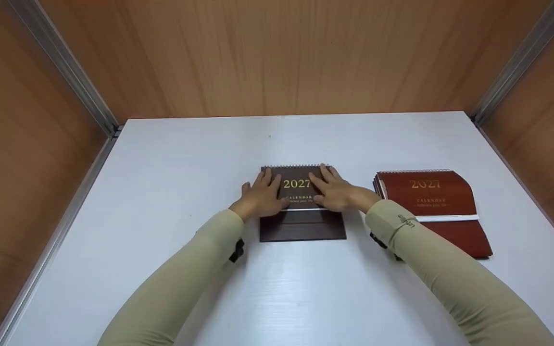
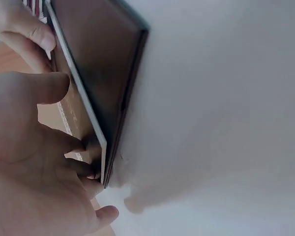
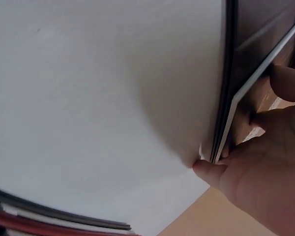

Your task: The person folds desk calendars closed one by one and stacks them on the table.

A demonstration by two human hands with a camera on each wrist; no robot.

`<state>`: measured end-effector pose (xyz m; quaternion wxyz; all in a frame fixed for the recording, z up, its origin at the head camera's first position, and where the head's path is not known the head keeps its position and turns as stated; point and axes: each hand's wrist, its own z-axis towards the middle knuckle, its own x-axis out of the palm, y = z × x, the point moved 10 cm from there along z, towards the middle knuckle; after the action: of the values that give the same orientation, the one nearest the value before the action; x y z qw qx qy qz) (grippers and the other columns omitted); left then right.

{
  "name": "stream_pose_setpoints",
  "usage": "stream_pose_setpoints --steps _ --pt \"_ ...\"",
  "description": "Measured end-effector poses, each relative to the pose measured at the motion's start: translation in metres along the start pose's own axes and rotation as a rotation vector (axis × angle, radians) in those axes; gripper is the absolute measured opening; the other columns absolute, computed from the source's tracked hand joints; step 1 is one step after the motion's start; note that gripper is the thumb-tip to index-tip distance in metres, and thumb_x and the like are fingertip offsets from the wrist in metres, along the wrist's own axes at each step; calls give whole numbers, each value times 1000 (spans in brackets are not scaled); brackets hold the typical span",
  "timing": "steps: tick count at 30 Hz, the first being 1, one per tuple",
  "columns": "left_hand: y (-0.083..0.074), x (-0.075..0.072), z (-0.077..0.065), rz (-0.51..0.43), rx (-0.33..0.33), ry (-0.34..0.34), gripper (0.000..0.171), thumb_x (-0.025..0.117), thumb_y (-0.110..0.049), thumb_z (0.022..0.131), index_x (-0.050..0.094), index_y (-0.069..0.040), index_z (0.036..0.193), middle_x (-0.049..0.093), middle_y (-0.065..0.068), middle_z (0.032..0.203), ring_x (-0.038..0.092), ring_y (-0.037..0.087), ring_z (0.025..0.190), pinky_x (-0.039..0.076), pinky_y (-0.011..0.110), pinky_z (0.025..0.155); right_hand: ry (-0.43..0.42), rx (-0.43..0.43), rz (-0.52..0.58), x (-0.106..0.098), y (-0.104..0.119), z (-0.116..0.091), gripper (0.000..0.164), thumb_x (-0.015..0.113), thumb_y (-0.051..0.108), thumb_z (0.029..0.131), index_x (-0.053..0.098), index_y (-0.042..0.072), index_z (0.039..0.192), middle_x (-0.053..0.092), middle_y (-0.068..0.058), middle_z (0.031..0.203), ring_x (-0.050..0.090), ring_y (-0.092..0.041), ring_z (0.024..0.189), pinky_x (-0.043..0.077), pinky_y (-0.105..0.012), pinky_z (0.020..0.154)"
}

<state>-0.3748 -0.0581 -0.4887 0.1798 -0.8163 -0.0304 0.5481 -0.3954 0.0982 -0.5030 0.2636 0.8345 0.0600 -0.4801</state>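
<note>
A dark brown 2027 desk calendar (image 1: 302, 227) lies flat mid-table, its wire spiral along the far edge and its dark base showing below the cover pages. My left hand (image 1: 263, 198) rests on the left part of the cover with fingers spread. On the right part, my right hand (image 1: 338, 193) lies the same way, fingers reaching the spiral. Both thumbs are near the cover's lower edge. In the left wrist view, the left little finger sits outside the calendar's (image 2: 96, 59) side edge. The right wrist view has the right little finger (image 3: 209, 172) beside the opposite edge.
To the right lies a stack of red 2027 calendars (image 1: 431, 192), the top cover curled at its right side, a white page strip showing. Wooden panels (image 1: 286, 57) in metal frames enclose the white table (image 1: 185, 158) at the back and both sides.
</note>
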Motion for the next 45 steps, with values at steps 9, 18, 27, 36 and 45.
stream_pose_setpoints --steps 9,18,27,36,45 --pt "13 -14 4 -273 91 -74 61 55 -35 108 44 -7 162 19 17 176 16 37 163 13 64 129 -83 -106 40 -30 -6 -10 54 40 9 110 38 5 164 16 -27 174 14 -45 161 19 -59 130" --pt "31 -40 -4 -414 136 -230 42 59 -21 107 64 -5 145 50 17 158 41 35 151 32 50 127 -198 -84 169 -61 -15 -27 55 47 13 109 40 2 162 42 -27 162 37 -46 152 33 -62 124" --pt "59 -43 -20 -653 6 -135 54 57 -29 108 47 -13 159 43 17 163 42 36 151 41 51 121 -70 47 697 -56 -41 -37 64 45 17 110 21 0 167 28 -30 168 41 -47 149 42 -53 120" --pt "71 -26 -24 -995 -61 18 68 52 -23 109 22 -6 168 42 21 159 51 30 134 44 40 118 10 129 986 -42 -54 -38 69 48 17 110 16 0 168 29 -27 167 43 -43 148 43 -47 121" --pt "71 -16 -24 -1160 -117 83 72 53 -22 109 18 -2 168 35 25 166 47 34 147 42 39 122 44 166 1194 -27 -57 -31 69 45 18 111 12 -3 167 30 -31 161 43 -43 147 42 -47 121"
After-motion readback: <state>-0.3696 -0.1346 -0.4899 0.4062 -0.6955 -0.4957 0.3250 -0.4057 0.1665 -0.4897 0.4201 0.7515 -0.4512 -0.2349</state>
